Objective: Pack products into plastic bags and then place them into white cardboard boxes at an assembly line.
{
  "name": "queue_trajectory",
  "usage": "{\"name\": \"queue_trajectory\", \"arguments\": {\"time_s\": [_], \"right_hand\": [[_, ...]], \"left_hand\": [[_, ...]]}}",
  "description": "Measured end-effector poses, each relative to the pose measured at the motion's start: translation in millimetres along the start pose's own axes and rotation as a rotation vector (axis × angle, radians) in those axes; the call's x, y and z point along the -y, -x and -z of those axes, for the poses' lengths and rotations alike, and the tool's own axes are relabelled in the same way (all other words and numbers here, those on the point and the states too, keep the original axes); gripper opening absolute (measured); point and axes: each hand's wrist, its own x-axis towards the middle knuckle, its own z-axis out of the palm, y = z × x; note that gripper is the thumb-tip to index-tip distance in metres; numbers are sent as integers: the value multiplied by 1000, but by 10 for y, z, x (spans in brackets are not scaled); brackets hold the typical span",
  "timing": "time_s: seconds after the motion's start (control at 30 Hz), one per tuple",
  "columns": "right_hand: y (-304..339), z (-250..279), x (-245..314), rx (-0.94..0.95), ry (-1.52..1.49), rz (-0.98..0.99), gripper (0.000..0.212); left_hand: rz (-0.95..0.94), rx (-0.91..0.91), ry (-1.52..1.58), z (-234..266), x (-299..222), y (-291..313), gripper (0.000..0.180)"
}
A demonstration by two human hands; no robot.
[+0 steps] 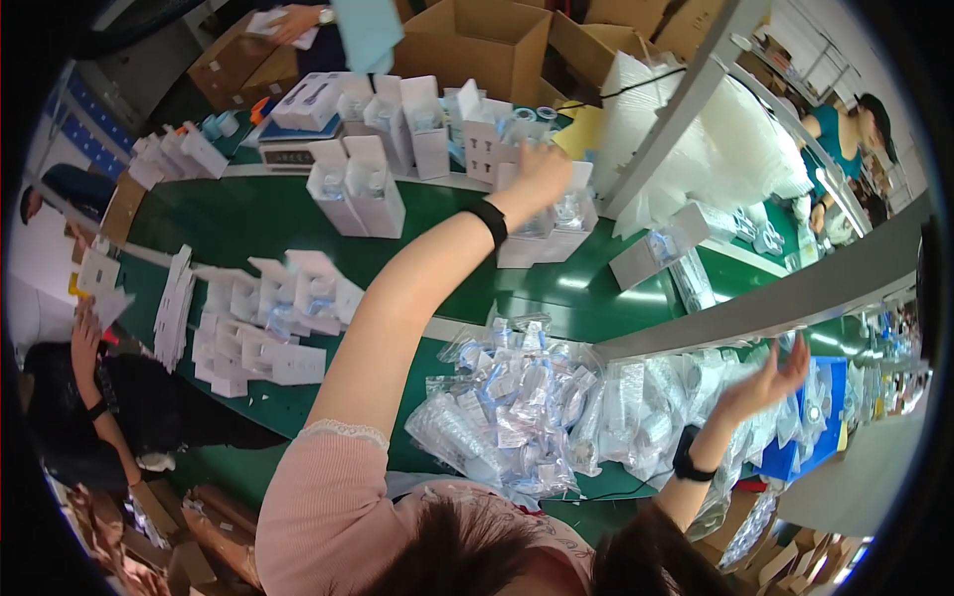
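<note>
The left hand (542, 177) is at the white boxes (564, 246) on the far side of the green worktop (248, 214), wrist above their open tops. Its fingers point away and are partly hidden, so I cannot tell whether its grip is closed on anything; it seems to touch a raised flap. These boxes stand upright side by side, with clear-wrapped items inside.

The right hand (767, 382) is in the air, slightly blurred, its grip wide, fingers spread and holding nothing. It is near the bubble-wrap packs (646, 402) and the blue bin (827, 417). Left of those packs, nearest the body, lies a heap of clear bags (517, 402).

Another pair of boxes (376, 211) stands open to the left of the left hand, well apart from a cluster of open boxes (263, 338) nearer the body. Beside that cluster is a row of flat cartons (173, 310). To the right, a single box (658, 250) leans with its flap up. A co-worker's hand (87, 343) shows at the far left, near a white carton (99, 273).
</note>
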Motion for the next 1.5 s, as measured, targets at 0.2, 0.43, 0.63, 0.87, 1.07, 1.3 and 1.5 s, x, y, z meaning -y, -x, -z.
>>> {"name": "queue_trajectory", "arguments": {"time_s": [0.2, 0.43, 0.63, 0.87, 1.07, 1.3, 1.5], "right_hand": [[642, 280, 541, 185, 131, 517, 29], [2214, -1008, 964, 1259, -101, -122, 65], [3365, -1867, 959, 1492, -187, -103, 106], [4011, -2311, 838, 1448, -236, -290, 110], [3937, -2383, 790, 1420, -116, -287, 98], [3250, -1877, 1008, 1384, -181, -359, 91], [2238, -911, 1210, 1348, -62, -326, 89]], "left_hand": [[-75, -218, 131, 1366, -379, 1575, 52], [421, -510, 421, 2038, 803, 3373, 48], [656, -548, 174, 1994, 1977, 4260, 46], [222, -124, 381, 1894, 2827, 3663, 46], [-37, 342, 669, 1382, 3087, 3196, 37], [-37, 509, 635, 1477, 3026, 3170, 24], [60, 594, 344, 1666, 2773, 3093, 24]]}}
